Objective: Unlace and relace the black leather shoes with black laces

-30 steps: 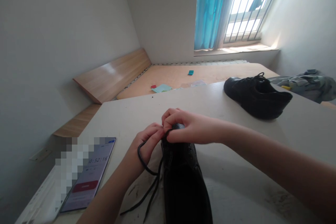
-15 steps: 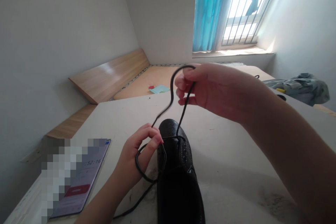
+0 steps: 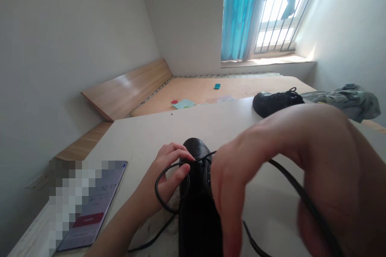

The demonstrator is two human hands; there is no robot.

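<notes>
A black shoe (image 3: 197,225) stands on the white table, toe pointing away, partly covered by both hands. My left hand (image 3: 170,168) is at its left side near the front eyelets, thumb and fingers closed on the black shoelace (image 3: 158,186), which loops around the thumb and trails down to the left. My right hand (image 3: 256,156) is bent over the shoe's right side, large and close to the camera. Lace runs from the eyelets to this hand, and more lace hangs behind and below it. Its fingertips are hidden, so its grip cannot be made out.
A phone or tablet (image 3: 99,204) lies on the table (image 3: 141,130) at the left. A second black shoe (image 3: 271,102) is at the back right, beside grey-green cloth (image 3: 356,98). Beyond are a bed board (image 3: 193,86) with small items and a teal curtain (image 3: 241,16).
My right hand has come down and nearer from its raised place beyond the shoe, bringing lace along. The second shoe now shows. My left hand has hardly moved, its fingers slightly lower.
</notes>
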